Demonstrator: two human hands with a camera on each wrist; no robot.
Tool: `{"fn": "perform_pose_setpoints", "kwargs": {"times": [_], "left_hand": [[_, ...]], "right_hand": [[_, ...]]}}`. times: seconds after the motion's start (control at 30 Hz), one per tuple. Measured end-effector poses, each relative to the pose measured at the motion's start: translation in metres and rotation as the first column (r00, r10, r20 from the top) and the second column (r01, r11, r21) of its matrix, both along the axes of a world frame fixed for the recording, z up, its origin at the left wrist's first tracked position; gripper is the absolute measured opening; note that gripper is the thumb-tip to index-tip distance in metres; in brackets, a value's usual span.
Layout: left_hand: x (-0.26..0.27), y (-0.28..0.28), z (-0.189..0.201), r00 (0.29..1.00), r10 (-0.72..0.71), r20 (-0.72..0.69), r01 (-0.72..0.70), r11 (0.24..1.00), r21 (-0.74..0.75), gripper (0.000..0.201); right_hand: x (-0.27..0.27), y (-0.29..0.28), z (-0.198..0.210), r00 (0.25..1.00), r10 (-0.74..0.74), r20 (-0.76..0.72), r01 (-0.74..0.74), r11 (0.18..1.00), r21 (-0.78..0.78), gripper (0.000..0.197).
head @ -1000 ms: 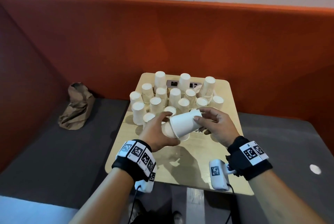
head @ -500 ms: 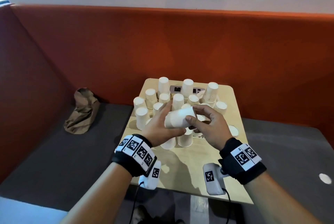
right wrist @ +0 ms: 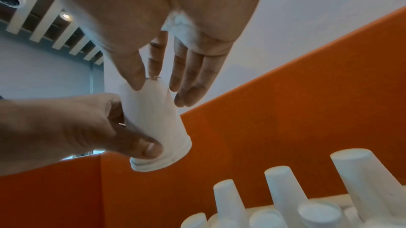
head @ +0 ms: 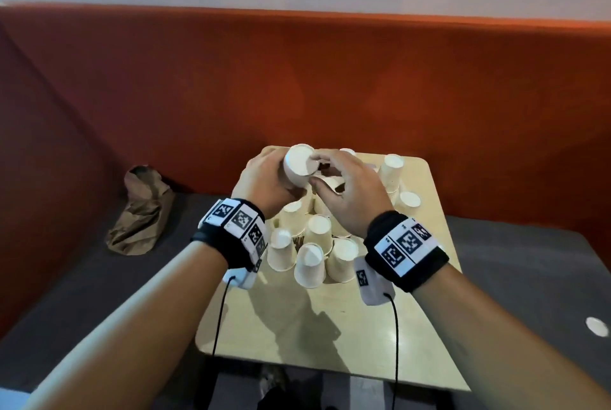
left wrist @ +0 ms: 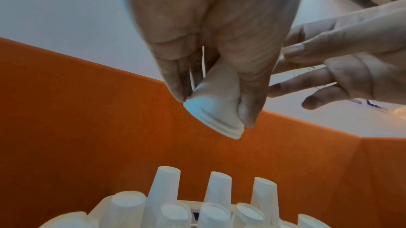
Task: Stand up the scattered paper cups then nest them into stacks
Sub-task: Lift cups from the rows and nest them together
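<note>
White nested cups point(head: 297, 167) hang over the bench point(head: 330, 327) — left hand point(head: 268, 185) wraps its fingers round them, right hand point(head: 351, 195) pinches the top.

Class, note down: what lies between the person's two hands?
A nested paper cup stack, rims downward: the left hand grips its side, the right hand pinches its upper end. Clearest: right wrist view.

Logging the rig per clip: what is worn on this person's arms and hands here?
The left hand and right hand are ungloved, forearms sleeveless. Each wrist carries a black band (left, right) wrapped with white tags bearing black square markers. Under each hangs a white camera pod (left, right) with a thin black cable (left, right) trailing down.
</note>
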State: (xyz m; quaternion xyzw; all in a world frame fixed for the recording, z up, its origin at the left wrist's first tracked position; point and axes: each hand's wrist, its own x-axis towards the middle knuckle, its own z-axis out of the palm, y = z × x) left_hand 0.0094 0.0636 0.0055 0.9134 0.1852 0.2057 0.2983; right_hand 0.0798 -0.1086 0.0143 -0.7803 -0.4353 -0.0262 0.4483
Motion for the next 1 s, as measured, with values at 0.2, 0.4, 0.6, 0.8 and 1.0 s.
{"fn": "perform_pose_setpoints", "kwargs": {"times": [0.2, 0.4, 0.6, 0.8, 1.0], "left_hand": [[0.044, 0.053, -0.001, 1.000, -0.004, -0.028, 0.003, 0.998, -0.057, 0.061], [0.090, 0.097, -0.021, 0.988, -0.035, -0.152, 0.025, 0.998, -0.065, 0.061], [0.139, 0.126, -0.039, 0.976, -0.119, -0.184, 0.086, 0.980, -0.179, 0.066], [0.168, 0.137, -0.066, 0.951, -0.180, -0.250, 0.127, 0.968, -0.215, 0.070], [0.174, 0.142, -0.095, 0.905, -0.221, -0.364, 0.139, 0.961, -0.240, 0.073]], "right_hand": [[0.033, 0.024, -0.007, 0.987, -0.152, -0.056, 0.141, 0.975, -0.174, 0.046], [0.057, 0.047, -0.036, 0.992, -0.088, -0.095, 0.007, 0.766, -0.643, 0.052], [0.061, 0.052, -0.056, 0.981, -0.136, -0.140, 0.005, 0.732, -0.681, 0.042], [0.074, 0.060, -0.068, 0.967, -0.193, -0.167, 0.006, 0.670, -0.742, 0.044], [0.078, 0.067, -0.076, 0.960, -0.207, -0.188, -0.011, 0.645, -0.764, 0.041]]}}
